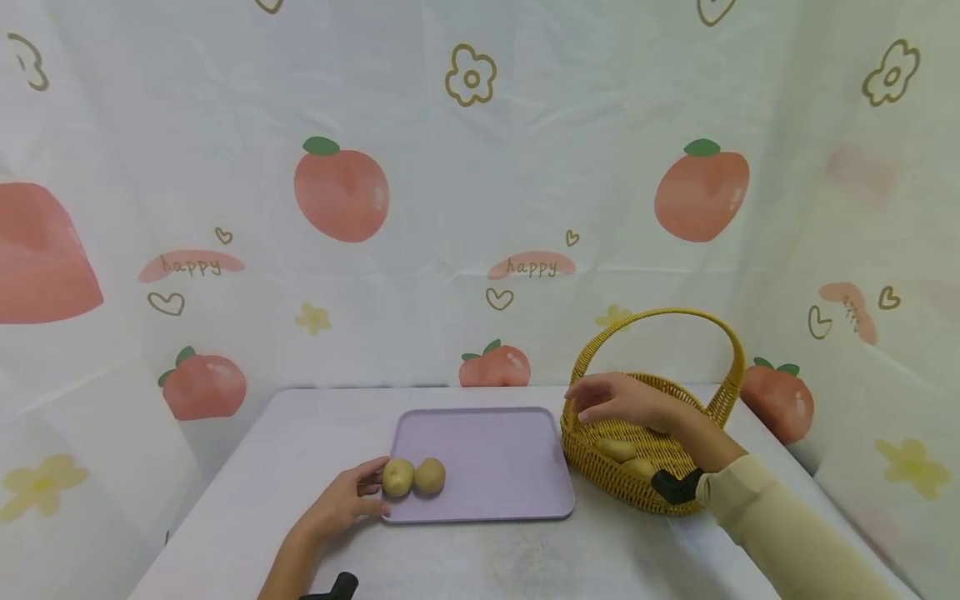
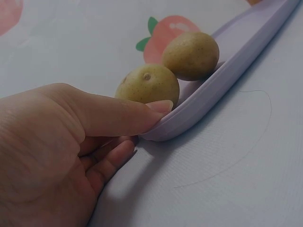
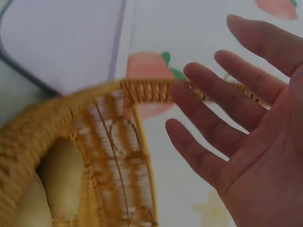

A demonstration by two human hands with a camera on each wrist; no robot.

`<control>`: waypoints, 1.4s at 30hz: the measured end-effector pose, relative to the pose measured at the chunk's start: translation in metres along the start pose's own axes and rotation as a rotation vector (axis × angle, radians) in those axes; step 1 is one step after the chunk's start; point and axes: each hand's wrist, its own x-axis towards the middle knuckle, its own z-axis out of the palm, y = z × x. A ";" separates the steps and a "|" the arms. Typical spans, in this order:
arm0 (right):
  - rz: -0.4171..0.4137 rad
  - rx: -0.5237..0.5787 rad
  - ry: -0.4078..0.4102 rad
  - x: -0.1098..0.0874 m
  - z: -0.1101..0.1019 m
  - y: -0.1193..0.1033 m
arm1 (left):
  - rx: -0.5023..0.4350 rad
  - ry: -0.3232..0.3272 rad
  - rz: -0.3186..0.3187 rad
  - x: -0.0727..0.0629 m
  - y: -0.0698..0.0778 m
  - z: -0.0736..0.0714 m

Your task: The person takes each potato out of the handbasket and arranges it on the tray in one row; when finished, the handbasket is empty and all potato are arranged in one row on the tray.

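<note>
A light purple tray lies on the table, and my left hand holds its near left corner, thumb on the rim. Two round potatoes sit side by side at that end: one potato is close to the left thumb, the other potato just beyond it. Over the wicker basket on the right, my right hand hovers with fingers spread and nothing in them. Inside the basket are a potato and another potato; the forearm hides part of the interior.
The basket's tall arched handle rises above the right hand. A white table carries tray and basket. Behind it hangs a white curtain printed with peaches, hearts and flowers.
</note>
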 end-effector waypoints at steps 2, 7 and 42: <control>0.015 -0.024 0.000 -0.001 -0.006 0.005 | 0.003 -0.001 0.003 0.000 -0.001 0.000; 0.063 -0.052 0.010 -0.002 -0.016 0.021 | 0.007 -0.005 0.011 0.001 -0.002 -0.001; 0.515 0.126 -0.256 0.005 0.007 0.066 | -0.029 -0.001 0.001 -0.002 -0.001 0.000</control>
